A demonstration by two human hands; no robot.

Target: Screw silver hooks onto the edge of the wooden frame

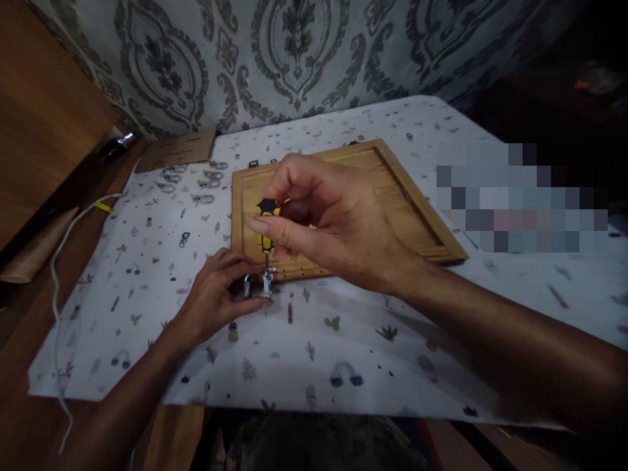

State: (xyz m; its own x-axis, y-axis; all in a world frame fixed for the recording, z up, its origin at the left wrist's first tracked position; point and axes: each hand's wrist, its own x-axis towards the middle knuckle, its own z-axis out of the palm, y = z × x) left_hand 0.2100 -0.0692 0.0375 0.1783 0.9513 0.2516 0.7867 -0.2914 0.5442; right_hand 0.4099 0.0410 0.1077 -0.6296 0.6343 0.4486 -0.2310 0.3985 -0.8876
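Observation:
My right hand (338, 222) is closed round the black and yellow handle of a screwdriver (267, 243), which stands upright with its shaft pointing down. The tip meets a small shiny metal fitting (267, 285) at the near left edge of a wooden panel (417, 239). With thumb and fingers on either side, my left hand (216, 294) steadies that fitting; another metal part (247, 285) shows between the fingers. A recessed centre and raised frame mark the panel, and small dark holes run along its near edge. My right hand hides part of it.
Several loose metal fittings (203, 198) lie left of the panel, near a flat piece of cardboard (176, 150). A white cable (55, 294) hangs along the left. The patterned cloth (304, 379) covers the table; a pixelated patch blurs its right side.

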